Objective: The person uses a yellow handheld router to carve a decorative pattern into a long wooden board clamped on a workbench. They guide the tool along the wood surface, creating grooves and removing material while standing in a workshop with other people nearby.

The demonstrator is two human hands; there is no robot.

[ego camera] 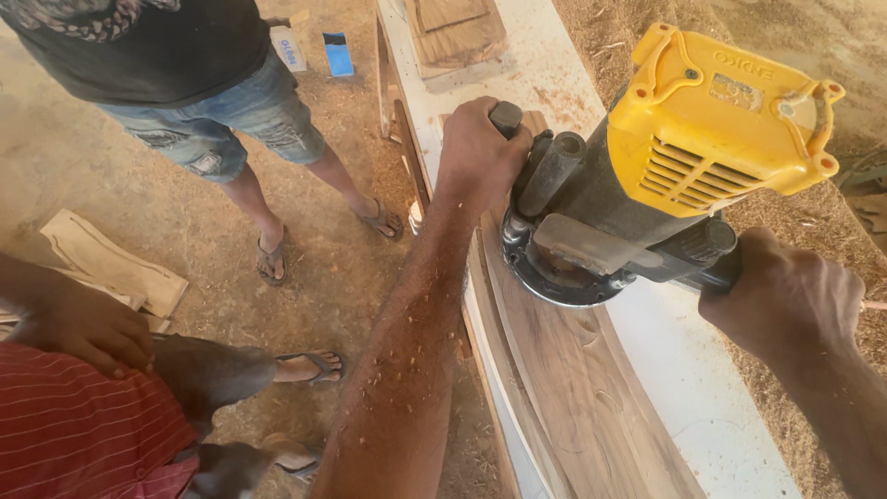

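A hand-held router (637,176) with a yellow top cap and a dark body stands on a long curved brown wooden board (573,397). My left hand (479,152) grips the router's far black handle, the forearm flecked with sawdust. My right hand (785,296) grips the near handle at the right. The router's round base rests on the board's curved edge. The cutter under the base is hidden.
The board lies on a white workbench top (702,388) dusted with sawdust; another wood piece (457,32) lies at its far end. Left on the dirt floor, one person in denim shorts (222,120) stands and another in a red striped shirt (83,425) crouches. Sawdust heaps lie right.
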